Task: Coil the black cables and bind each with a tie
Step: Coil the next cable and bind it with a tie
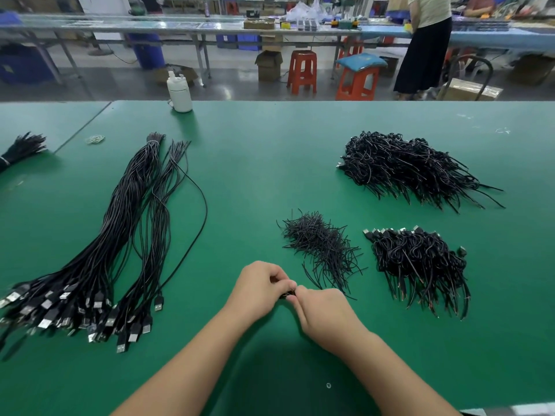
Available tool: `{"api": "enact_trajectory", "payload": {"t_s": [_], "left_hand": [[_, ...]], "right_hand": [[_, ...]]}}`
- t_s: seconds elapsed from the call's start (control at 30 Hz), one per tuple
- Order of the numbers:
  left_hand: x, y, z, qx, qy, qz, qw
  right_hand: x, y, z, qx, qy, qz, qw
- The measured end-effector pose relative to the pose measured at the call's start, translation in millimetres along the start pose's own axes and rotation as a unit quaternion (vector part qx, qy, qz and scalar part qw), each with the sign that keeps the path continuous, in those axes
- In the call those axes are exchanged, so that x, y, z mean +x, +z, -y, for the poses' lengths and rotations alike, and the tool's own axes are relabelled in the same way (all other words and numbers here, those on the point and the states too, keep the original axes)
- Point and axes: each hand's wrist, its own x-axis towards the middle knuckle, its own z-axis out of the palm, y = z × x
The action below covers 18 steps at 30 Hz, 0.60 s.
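- The left hand (260, 288) and the right hand (322, 312) meet at the near centre of the green tabletop (255, 175), fingertips touching.
- Both hands pinch a small black coiled cable (286, 294) between them; the grip of each hand is clenched on this cable. Only a short dark part of it shows between the fingers. Whether a tie is already around it cannot be told.
- A loose pile of short black wire ties (319, 249) lies just beyond and to the right of the hands.
- A small heap of coiled black cables with USB plugs (419, 264) lies to the right of the ties.
- A larger heap of coiled black cables (411, 168) lies farther back on the right, well apart from the hands.
- A long bundle of uncoiled black USB cables (120, 235) lies stretched out on the left, plug ends toward the near edge.
- A second dark cable bundle (22, 150) lies at the far left edge.
- A white plastic bottle (179, 93) stands upright at the far edge of the tabletop.
- A pale rubber band (95, 139) lies near the far ends of the long bundle.
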Motion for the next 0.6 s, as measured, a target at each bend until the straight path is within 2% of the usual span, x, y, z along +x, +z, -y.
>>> {"api": "enact_trajectory", "payload": {"t_s": [0.27, 0.37, 0.5, 0.6], "left_hand": [[-2.0, -17.9, -8.2, 0.045, 0.029, 0.056, 0.997], [-4.1, -16.5, -13.4, 0.112, 0.078, 0.005, 0.991], [-7.5, -7.6, -19.5, 0.272, 0.152, -0.054, 0.949], [-8.4, -2.4, -21.7, 0.337, 0.176, -0.075, 0.922]], "right_hand": [[14.8, -5.9, 4.6, -0.062, -0.011, 0.036, 0.997], [17.3, -4.8, 4.7, -0.066, 0.011, 0.038, 0.997], [20.7, -5.4, 4.9, -0.068, 0.042, 0.033, 0.996], [22.2, -8.4, 7.2, 0.015, 0.092, 0.036, 0.995]]}}
